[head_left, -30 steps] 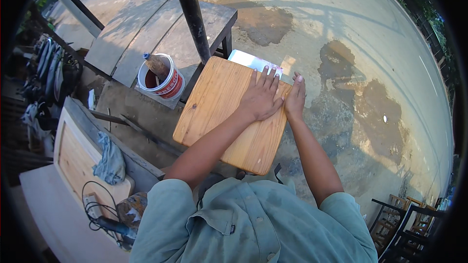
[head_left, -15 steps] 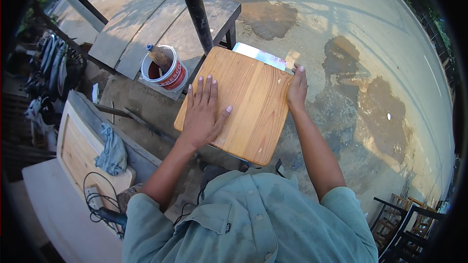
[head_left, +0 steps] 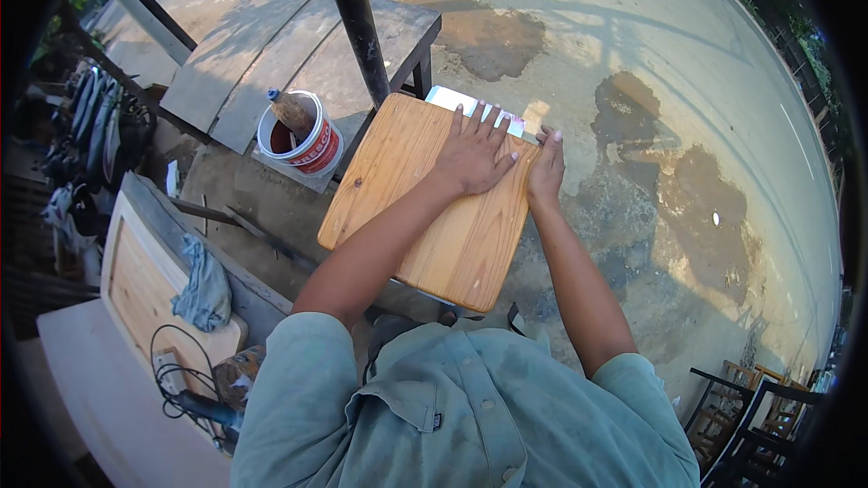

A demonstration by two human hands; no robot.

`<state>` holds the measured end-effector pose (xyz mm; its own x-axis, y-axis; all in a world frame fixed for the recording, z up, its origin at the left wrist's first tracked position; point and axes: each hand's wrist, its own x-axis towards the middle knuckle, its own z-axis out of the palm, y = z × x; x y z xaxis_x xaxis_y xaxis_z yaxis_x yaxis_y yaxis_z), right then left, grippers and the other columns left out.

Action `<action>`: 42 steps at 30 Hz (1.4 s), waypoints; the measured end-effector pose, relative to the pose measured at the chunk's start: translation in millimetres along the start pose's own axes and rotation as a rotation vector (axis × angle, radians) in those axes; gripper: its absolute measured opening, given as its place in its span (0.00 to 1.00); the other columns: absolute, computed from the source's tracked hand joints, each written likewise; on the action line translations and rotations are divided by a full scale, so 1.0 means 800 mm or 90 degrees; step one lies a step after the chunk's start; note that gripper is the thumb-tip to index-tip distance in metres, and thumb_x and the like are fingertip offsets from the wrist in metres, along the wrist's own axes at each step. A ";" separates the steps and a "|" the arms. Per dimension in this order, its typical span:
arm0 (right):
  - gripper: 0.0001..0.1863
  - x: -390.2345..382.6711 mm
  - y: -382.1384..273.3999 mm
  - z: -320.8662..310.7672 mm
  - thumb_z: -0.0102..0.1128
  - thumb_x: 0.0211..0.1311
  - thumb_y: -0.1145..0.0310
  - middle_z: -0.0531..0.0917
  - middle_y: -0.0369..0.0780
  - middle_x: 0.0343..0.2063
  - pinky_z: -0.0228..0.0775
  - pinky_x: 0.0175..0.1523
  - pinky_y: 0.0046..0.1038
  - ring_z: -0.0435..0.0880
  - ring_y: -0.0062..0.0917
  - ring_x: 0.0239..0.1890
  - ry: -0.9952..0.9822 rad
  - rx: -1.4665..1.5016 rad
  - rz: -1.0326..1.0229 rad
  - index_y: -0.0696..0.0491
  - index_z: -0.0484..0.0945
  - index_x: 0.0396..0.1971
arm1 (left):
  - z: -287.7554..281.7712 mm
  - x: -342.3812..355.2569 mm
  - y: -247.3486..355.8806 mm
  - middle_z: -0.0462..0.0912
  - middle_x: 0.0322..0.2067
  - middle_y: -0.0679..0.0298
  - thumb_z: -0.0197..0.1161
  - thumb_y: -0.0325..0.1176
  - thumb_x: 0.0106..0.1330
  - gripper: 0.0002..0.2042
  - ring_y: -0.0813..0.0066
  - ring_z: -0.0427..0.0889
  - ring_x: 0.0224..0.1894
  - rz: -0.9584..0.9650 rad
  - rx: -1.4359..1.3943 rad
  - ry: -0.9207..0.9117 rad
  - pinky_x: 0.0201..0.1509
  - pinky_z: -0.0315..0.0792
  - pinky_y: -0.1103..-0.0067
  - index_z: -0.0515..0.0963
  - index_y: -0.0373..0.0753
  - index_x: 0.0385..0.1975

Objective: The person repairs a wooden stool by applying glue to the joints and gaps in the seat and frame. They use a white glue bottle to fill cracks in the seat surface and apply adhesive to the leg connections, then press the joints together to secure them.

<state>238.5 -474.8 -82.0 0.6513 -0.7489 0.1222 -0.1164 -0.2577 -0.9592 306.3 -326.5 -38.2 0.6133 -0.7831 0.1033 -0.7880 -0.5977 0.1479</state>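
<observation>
A varnished pale-brown wooden panel [head_left: 384, 185], like a seat board with rounded corners, lies in front of my body. My left hand [head_left: 472, 158] rests flat on its upper right area, fingers spread toward the far edge. Along the panel's right edge, near the far right corner, my right hand [head_left: 545, 167] grips the side, thumb uppermost and other fingers mostly hidden. Under the far edge shows a white sheet-like piece [head_left: 449, 98]. What carries the panel from below is mostly hidden.
Left of the panel, a white and red bucket [head_left: 316, 155] holding a bottle stands by a grey plank table [head_left: 249, 54]. A black post [head_left: 354, 23] rises close behind. At lower left are a wooden board [head_left: 145, 262], a blue-grey rag [head_left: 203, 285] and a corded tool [head_left: 206, 408].
My left hand has slid across the panel from its left middle to the upper right, close to my right hand. The right hand keeps its hold on the edge.
</observation>
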 end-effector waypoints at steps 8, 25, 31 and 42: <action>0.35 -0.009 -0.015 -0.004 0.26 0.78 0.43 0.80 0.51 0.52 0.64 0.64 0.39 0.77 0.41 0.58 -0.016 -0.045 -0.005 0.56 0.73 0.59 | -0.008 0.024 -0.081 0.49 0.76 0.55 0.33 0.54 0.76 0.33 0.53 0.43 0.79 -0.149 0.055 0.009 0.77 0.31 0.45 0.55 0.39 0.74; 0.35 -0.006 -0.019 -0.002 0.26 0.78 0.43 0.80 0.49 0.50 0.64 0.63 0.38 0.78 0.39 0.57 -0.041 -0.023 0.017 0.57 0.74 0.58 | -0.026 -0.073 -0.069 0.48 0.76 0.52 0.39 0.54 0.76 0.34 0.54 0.42 0.79 -0.011 0.028 0.013 0.79 0.33 0.57 0.52 0.35 0.74; 0.36 -0.004 -0.015 -0.002 0.25 0.78 0.41 0.80 0.49 0.51 0.63 0.65 0.38 0.77 0.38 0.58 -0.037 -0.016 0.009 0.57 0.73 0.58 | -0.069 -0.230 0.009 0.47 0.75 0.47 0.44 0.53 0.75 0.36 0.52 0.40 0.79 0.011 -0.040 -0.111 0.79 0.30 0.56 0.52 0.32 0.73; 0.39 -0.009 -0.019 -0.004 0.22 0.78 0.39 0.80 0.45 0.54 0.57 0.70 0.34 0.73 0.31 0.62 -0.074 0.218 0.002 0.58 0.69 0.62 | -0.002 0.008 -0.010 0.50 0.75 0.53 0.35 0.60 0.75 0.38 0.56 0.43 0.79 -0.016 0.027 0.003 0.80 0.33 0.57 0.53 0.33 0.74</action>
<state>233.0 -467.3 -67.1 0.7349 -0.6696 0.1075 0.1266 -0.0203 -0.9917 316.6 -326.5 -37.4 0.6333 -0.7667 0.1049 -0.7737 -0.6242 0.1084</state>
